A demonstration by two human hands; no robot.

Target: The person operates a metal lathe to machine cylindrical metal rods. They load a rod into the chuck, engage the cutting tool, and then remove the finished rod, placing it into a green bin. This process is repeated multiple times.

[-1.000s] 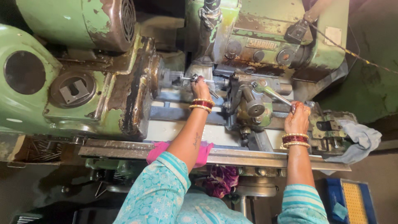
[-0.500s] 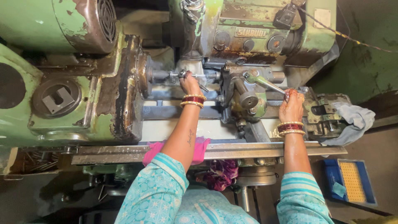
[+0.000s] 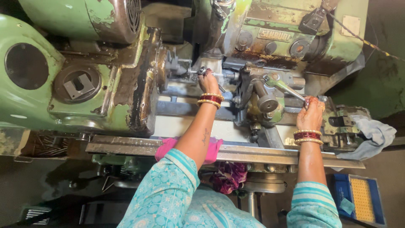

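Workpiece rod (image 3: 195, 72), lying left-right at upper centre, is pinched by left hand (image 3: 208, 81); right hand (image 3: 311, 114) grips lever (image 3: 291, 89), centre right.

Left hand (image 3: 208, 81) forward, right hand (image 3: 310, 115) clenched

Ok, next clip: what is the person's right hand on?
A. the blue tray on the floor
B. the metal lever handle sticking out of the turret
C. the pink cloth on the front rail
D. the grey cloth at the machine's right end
B: the right hand closes round the end of the metal lever handle, while the grey cloth lies apart to its right, untouched.
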